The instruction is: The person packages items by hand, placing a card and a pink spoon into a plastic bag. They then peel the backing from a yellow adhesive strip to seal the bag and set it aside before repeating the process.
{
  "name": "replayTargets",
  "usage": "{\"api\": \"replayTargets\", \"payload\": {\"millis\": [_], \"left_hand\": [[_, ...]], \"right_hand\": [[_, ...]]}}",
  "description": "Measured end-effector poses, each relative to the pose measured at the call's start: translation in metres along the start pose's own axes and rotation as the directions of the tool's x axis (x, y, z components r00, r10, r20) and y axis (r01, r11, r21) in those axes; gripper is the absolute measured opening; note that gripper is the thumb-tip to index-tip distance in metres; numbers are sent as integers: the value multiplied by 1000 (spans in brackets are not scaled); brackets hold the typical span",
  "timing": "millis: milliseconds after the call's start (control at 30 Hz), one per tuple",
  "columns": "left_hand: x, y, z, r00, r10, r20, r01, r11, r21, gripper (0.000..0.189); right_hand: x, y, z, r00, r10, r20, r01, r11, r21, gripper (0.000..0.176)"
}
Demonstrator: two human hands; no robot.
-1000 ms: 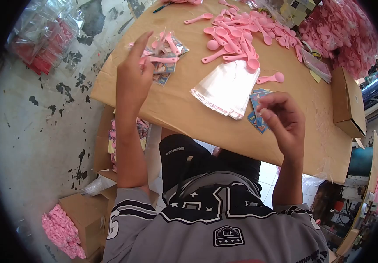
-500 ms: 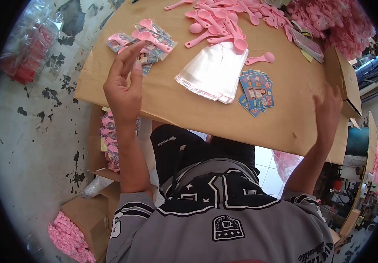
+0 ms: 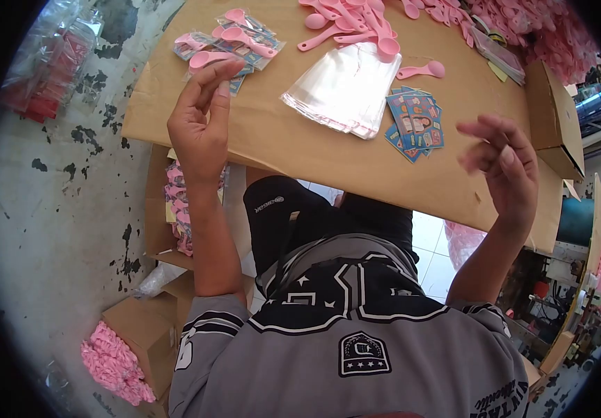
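The right hand (image 3: 506, 171) is hovering open and empty over the table's (image 3: 300, 157) near right edge. The left hand (image 3: 199, 129) is hanging half-curled at the left, gripping nothing. Cards (image 3: 415, 120) are lying just beyond the right hand, packets (image 3: 227, 42) just past the left fingertips, bags (image 3: 342, 87) between them, and spoons (image 3: 346, 21) farthest.

Cardboard-covered table (image 3: 293, 160) in bright even light — left of it a grey concrete floor (image 3: 57, 209) with dark flaking patches, below its left corner brown cardboard boxes (image 3: 140, 334), under its near edge white floor tile (image 3: 433, 244), at its right end a brown box (image 3: 555, 118).
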State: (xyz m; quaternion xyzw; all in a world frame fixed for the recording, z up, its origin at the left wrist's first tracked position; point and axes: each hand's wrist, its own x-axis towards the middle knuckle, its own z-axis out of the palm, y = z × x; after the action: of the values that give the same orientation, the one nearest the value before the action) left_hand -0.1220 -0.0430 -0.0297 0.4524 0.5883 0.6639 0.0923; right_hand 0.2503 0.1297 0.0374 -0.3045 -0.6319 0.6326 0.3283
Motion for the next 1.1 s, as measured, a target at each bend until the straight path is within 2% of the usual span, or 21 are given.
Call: {"api": "replayTargets", "payload": {"millis": [67,100,167,200,300,333,433,500,533,633,700,767,833,900,933,1033,1100], "left_hand": [[-1,3,2,1000,-3,-11,2,1000,-16,24],[-3,4,3,1000,-2,-11,2,1000,-24,24],[-5,4,6,1000,10,-16,-11,999,-45,24],[-6,5,7,1000,7,-13,-8,999,-48,24],[-12,7,8,1000,-16,11,16,998,-56,25],[-13,7,8,1000,-25,18,26,998,-63,25],[-18,13,11,996,-73,43,77,992,-99,26],[-21,15,11,994,-87,72,94,990,-101,26],[-22,14,11,993,-78,91,86,992,-95,26],[-26,12,12,986,-78,145,90,993,-77,26],[-28,12,13,981,-85,175,99,993,-67,26],[-31,10,15,975,-86,204,101,993,-64,26],[-35,6,17,970,-78,230,97,992,-74,25],[-39,2,18,965,-76,250,99,992,-82,25],[-41,2,18,963,-78,258,103,991,-85,25],[-48,6,22,971,-78,226,105,988,-111,24],[-50,9,23,976,-61,208,90,987,-130,24]], "right_hand": [[1,3,0,989,-98,-112,49,926,-375,34],[3,6,3,957,-259,-129,125,772,-623,33],[6,9,4,835,-550,-21,152,269,-951,32],[7,15,5,866,-479,-145,235,646,-726,26],[-8,14,22,922,-243,-302,114,915,-388,23],[-7,19,35,863,-402,-307,189,819,-542,20],[-21,34,38,952,-246,-182,184,935,-303,19],[-30,40,57,958,-241,-156,169,913,-372,20],[-34,42,69,960,-230,-158,170,932,-321,21],[-45,46,83,995,-100,-17,86,920,-383,20],[-52,51,93,985,-79,155,133,913,-385,16],[-58,57,104,939,-79,336,207,908,-364,14],[-61,64,116,848,-105,520,301,902,-309,15],[-67,68,124,783,-6,622,291,887,-358,19],[-70,70,127,746,46,665,288,878,-383,21],[-76,84,135,695,70,716,363,825,-433,26],[-77,91,139,696,107,710,316,842,-437,26]]}}
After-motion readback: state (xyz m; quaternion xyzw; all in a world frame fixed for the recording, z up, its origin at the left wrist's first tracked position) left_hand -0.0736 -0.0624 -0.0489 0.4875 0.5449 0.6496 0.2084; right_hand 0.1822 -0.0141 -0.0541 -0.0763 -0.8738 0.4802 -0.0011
